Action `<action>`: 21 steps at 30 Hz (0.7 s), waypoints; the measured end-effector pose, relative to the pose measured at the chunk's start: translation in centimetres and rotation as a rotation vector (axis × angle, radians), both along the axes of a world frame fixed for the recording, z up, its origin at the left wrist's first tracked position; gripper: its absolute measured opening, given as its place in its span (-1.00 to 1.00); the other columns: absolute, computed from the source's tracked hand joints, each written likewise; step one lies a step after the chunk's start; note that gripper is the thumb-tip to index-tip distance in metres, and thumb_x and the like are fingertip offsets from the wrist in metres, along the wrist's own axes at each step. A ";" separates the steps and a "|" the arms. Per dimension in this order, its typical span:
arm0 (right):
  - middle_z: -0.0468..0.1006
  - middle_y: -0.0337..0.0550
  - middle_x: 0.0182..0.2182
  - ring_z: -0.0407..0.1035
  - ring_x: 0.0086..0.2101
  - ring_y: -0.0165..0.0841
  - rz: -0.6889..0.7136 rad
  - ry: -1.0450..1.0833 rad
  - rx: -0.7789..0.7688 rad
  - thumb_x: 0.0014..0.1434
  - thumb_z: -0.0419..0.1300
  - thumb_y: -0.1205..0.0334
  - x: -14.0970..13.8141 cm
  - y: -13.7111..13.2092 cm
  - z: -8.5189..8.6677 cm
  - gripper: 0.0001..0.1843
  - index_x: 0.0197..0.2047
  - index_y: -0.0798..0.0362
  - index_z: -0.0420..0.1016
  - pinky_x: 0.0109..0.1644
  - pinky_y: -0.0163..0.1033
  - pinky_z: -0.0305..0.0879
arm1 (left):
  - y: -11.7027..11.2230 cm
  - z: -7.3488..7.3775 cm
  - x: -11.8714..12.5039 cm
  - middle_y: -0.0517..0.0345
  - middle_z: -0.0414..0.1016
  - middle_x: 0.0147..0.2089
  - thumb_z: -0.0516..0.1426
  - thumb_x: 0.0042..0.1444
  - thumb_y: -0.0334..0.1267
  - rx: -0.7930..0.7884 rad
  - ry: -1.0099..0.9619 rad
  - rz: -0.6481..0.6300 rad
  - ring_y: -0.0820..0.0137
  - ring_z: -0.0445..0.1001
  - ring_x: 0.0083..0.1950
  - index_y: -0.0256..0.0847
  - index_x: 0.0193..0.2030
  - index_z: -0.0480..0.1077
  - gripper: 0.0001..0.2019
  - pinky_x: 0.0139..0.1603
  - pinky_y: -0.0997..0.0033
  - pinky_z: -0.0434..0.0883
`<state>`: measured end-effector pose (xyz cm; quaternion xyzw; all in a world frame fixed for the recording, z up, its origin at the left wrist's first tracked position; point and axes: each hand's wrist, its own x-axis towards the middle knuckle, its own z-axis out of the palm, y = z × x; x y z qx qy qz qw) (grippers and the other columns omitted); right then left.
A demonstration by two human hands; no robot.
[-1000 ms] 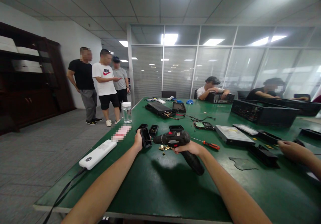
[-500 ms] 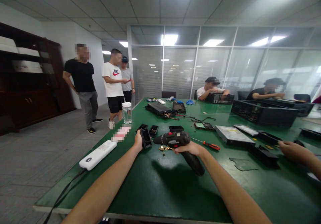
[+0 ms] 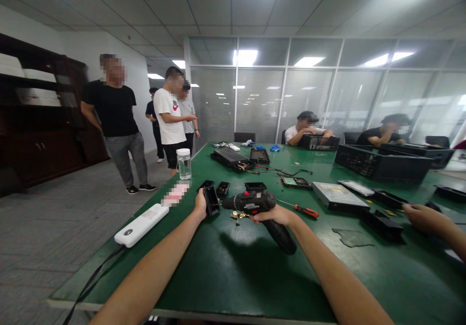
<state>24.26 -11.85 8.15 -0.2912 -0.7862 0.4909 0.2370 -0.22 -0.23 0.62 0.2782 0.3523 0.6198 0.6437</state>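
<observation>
1. Right hand [image 3: 273, 216] is wrapped around a black cordless drill [image 3: 251, 200]; drill is held above the green tabletop [image 3: 196, 276], front end pointed left.
2. Left hand [image 3: 200, 204] is closed on a small black housing [image 3: 211, 201], held tilted with its hollow side visible.
3. Housing is held right at the drill's front end; actual contact can't be confirmed, detail too small.
4. Brass-coloured bits [image 3: 238, 215] are scattered just below the drill in view.
5. Orange-handled screwdriver [image 3: 307, 211] is laid right of the drill, silver drive box [image 3: 339, 196] beyond it.
6. White device [image 3: 141, 225] is set near the left edge, lidded jar [image 3: 184, 164] farther back.
</observation>
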 end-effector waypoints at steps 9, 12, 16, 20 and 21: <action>0.29 -0.21 -0.52 0.19 -0.44 -0.46 0.000 0.009 -0.009 -0.10 0.12 0.16 0.0 0.0 -0.1 -0.74 -0.41 0.23 0.29 -0.25 -0.29 0.12 | 0.0 0.0 0.0 0.08 0.33 -0.67 -0.11 -0.07 -0.05 0.000 0.012 -0.011 0.34 0.38 -0.59 -0.33 -0.47 0.28 -0.65 -0.63 0.36 0.32; 0.30 -0.20 -0.52 0.19 -0.44 -0.45 -0.003 0.003 -0.006 -0.10 0.12 0.16 0.0 0.0 0.0 -0.73 -0.42 0.23 0.29 -0.24 -0.29 0.12 | -0.1 0.1 0.1 0.08 0.33 -0.66 -0.11 -0.07 -0.05 0.004 0.012 0.000 0.33 0.39 -0.59 -0.32 -0.47 0.27 -0.65 -0.64 0.36 0.32; 0.30 -0.20 -0.52 0.20 -0.43 -0.45 -0.004 -0.004 -0.007 -0.10 0.12 0.16 0.1 0.1 -0.1 -0.72 -0.40 0.24 0.29 -0.23 -0.28 0.13 | -0.1 0.2 0.1 0.08 0.34 -0.65 -0.11 -0.07 -0.05 0.006 0.010 0.005 0.33 0.39 -0.59 -0.33 -0.46 0.27 -0.65 -0.64 0.36 0.32; 0.30 -0.20 -0.51 0.20 -0.43 -0.45 0.003 -0.011 0.020 -0.09 0.12 0.16 0.2 0.5 -0.5 -0.74 -0.40 0.23 0.29 -0.23 -0.29 0.13 | 0.0 0.1 0.0 0.07 0.34 -0.66 -0.11 -0.06 -0.06 -0.009 -0.009 -0.003 0.33 0.39 -0.59 -0.33 -0.45 0.27 -0.66 -0.63 0.36 0.32; 0.30 -0.20 -0.51 0.20 -0.43 -0.46 0.014 -0.012 0.026 -0.08 0.11 0.16 0.2 0.6 -0.7 -0.74 -0.41 0.23 0.29 -0.24 -0.29 0.13 | 0.0 0.0 0.0 0.07 0.34 -0.66 -0.11 -0.06 -0.07 -0.015 -0.014 -0.004 0.32 0.39 -0.59 -0.33 -0.45 0.28 -0.67 -0.63 0.35 0.32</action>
